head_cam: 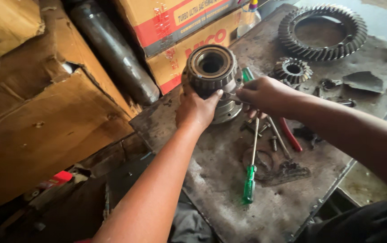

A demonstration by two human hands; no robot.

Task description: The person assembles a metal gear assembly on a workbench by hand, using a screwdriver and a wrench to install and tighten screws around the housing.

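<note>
- Two hands meet on a round metal differential housing (pixel 212 74) that stands on a grimy steel workbench (pixel 229 189); its open bore faces up and a little toward the camera, so its long axis runs roughly upright, tilted slightly.
- Left hand (pixel 196 107) is cupped against the near side of the housing, fingers wrapped round its toothed collar, thumb tip pressed on the lower right flank.
- Right hand (pixel 265 95) is closed in a fist around a thin metal tool (pixel 231 96), whose tip reaches left to the housing's side, just by the left thumb.
- Housing sits above and beyond the left hand, and left of the right hand.
- Left forearm rises from the lower middle, nearly straight; right forearm comes in from the right edge, wrist bent toward the housing.
- Under the right hand lies a green-handled screwdriver (pixel 250 180), shaft pointing away from the person, with a red-handled tool (pixel 290 134) beside it.
- Farther back on the bench rest a small bevel gear (pixel 293 69) and a large ring gear (pixel 323 30).
- Cardboard boxes (pixel 45 117) and a dark metal shaft (pixel 112 49) stand left of the bench.
</note>
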